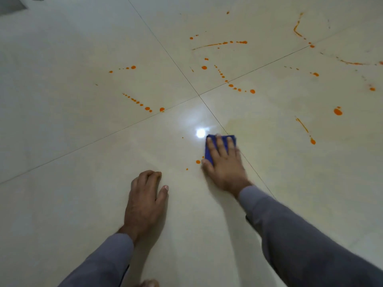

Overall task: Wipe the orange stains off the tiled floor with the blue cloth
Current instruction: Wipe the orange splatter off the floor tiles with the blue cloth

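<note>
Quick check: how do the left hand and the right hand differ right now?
The right hand lies flat with straight fingers pressing the blue cloth onto the floor; the left hand holds nothing and rests on bare tile, fingers curled under. The right hand reaches further forward, beside small orange drops; the left hand sits nearer the body. Both wear grey sleeves.

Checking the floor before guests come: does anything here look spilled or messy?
Yes. Orange stains dot and streak the tiled floor, mostly beyond the hands. A few drops sit just left of the blue cloth, which the right hand presses flat.
</note>
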